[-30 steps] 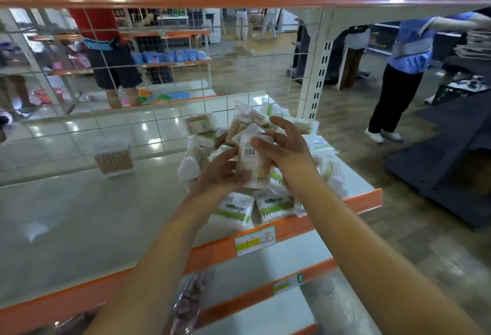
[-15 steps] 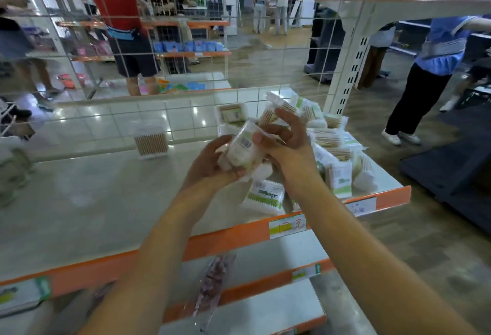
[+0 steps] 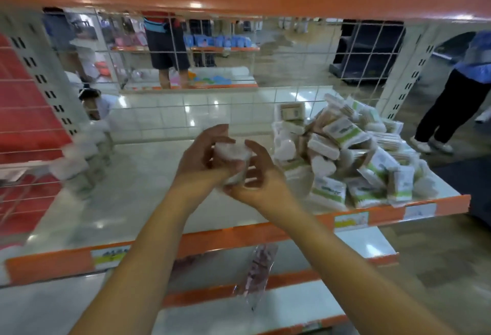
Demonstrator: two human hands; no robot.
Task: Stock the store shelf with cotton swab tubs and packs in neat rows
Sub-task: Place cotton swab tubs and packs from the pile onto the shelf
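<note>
While both the left hand [image 3: 202, 159] and right hand [image 3: 255, 177] curl their fingers round one cotton swab pack [image 3: 232, 156] at frame centre, carrying seems underway, so next it needs setting beside the blurred stock [image 3: 79, 164] at left.

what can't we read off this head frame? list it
- Tub, head view: left hand and right hand cover its sides; the label is unreadable.
- Stock at shelf's left, head view: motion blur, so type and count are unclear.
- Price tags on the shelf edge, head view: too small and blurred to read.
- Pile, head view: packs overlap, hiding the lower ones.
- Bag on the lower shelf, head view: contents are unclear.
</note>
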